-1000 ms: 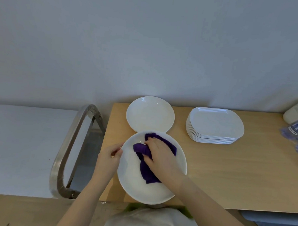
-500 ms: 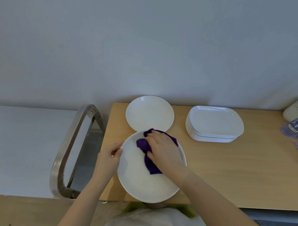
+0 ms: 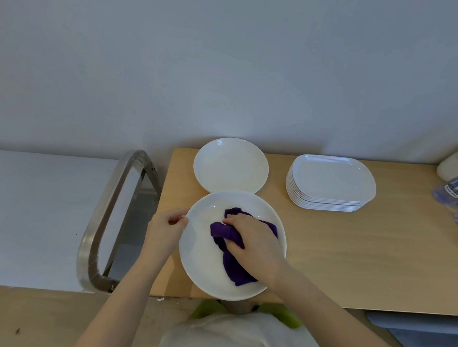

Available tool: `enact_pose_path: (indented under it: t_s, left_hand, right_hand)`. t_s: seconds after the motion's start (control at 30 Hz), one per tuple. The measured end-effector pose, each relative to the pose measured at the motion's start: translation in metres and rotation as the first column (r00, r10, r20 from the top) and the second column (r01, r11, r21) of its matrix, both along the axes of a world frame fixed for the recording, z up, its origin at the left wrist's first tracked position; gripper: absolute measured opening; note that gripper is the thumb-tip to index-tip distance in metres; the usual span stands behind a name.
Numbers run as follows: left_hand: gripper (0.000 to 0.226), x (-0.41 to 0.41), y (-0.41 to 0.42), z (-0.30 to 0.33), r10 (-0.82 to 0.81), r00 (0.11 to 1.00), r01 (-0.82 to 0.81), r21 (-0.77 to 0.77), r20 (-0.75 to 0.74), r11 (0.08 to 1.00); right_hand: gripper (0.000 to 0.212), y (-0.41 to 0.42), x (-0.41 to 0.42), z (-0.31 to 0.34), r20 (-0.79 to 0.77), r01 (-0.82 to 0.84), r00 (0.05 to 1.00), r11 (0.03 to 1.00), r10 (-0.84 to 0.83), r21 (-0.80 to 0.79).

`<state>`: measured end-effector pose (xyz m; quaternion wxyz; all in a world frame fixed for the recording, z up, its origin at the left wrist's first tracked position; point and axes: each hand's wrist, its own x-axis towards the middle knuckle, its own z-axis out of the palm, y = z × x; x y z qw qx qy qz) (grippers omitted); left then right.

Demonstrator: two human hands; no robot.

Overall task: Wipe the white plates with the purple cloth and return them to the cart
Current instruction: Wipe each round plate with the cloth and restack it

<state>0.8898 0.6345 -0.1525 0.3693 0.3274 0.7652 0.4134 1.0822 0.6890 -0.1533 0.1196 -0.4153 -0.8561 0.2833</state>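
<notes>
Cart [image 3: 107, 220]: a steel frame with rounded corners is seen at the left, just beside the table's left end; a white surface lies to its left.
Table [image 3: 350, 257]: a light wood top is set against a grey wall and runs from the cart to the right edge of view.
Left hand [image 3: 165, 229]: the near plate's left rim is pinched between thumb and curled fingers; the forearm comes up from the lower left.
Near plate [image 3: 205, 261]: a round white plate is held at the table's front edge, its near rim overhanging that edge. Whether it rests flat or is tilted cannot be told.
Cloth [image 3: 231, 268]: the purple cloth is bunched inside the near plate, right of centre; one tail trails toward the near rim.
Right hand [image 3: 253, 242]: the cloth is gripped by curled fingers and pressed onto the plate's inner face; the forearm comes in from the lower right.
Far plate [image 3: 231, 164]: a second round white plate lies behind the near plate, by the wall; its front rim is overlapped in view by the near plate's far rim.
Stack [image 3: 331, 183]: rounded oblong white plates are piled right of the far plate, apart from both round plates.
Jar [image 3: 455, 162]: a white container is cut off by the right edge.
Bottles [image 3: 455, 188]: blurred bluish items are seen below the jar; their kind cannot be told for certain.
</notes>
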Motion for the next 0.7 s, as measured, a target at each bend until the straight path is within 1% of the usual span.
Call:
enact_pose_path:
  t_s: [0.1,0.2,0.27,0.37,0.5,0.57,0.7]
  left_hand:
    - [0.026,-0.002,0.001,0.002,-0.013,0.999,0.013,-0.002,0.03,1.0]
    - [0.033,-0.005,0.003,0.002,-0.034,0.999,0.034,-0.02,0.014,0.999]
    - [0.034,-0.005,0.003,0.001,-0.034,0.999,0.033,-0.031,-0.029,0.999]
    - [0.032,-0.001,0.003,-0.001,-0.041,0.994,0.037,-0.042,-0.101,0.998]
    - [0.028,0.006,0.0,-0.001,-0.027,0.98,0.019,-0.041,-0.197,0.999]
    - [0.029,0.008,-0.003,-0.002,-0.026,0.971,0.019,-0.031,-0.236,0.999]
    - [0.031,0.007,-0.002,-0.003,-0.059,0.953,0.046,-0.05,-0.299,0.998]
  right_hand:
    - [0.04,-0.005,-0.021,-0.001,-0.025,-0.028,0.999,0.999,0.029,0.018]
    - [0.039,-0.014,-0.041,-0.001,0.008,-0.164,0.986,0.985,0.164,0.056]
    - [0.037,-0.022,-0.045,-0.003,0.019,-0.233,0.973,0.969,0.232,0.081]
    - [0.038,-0.03,-0.035,-0.005,0.033,-0.283,0.959,0.956,0.281,0.079]
    - [0.044,-0.03,-0.005,-0.004,0.129,-0.388,0.916,0.92,0.38,0.047]
    - [0.046,-0.023,0.013,-0.003,0.177,-0.385,0.911,0.922,0.374,0.036]
    - [0.047,-0.003,0.034,0.002,0.272,-0.286,0.928,0.954,0.254,0.086]
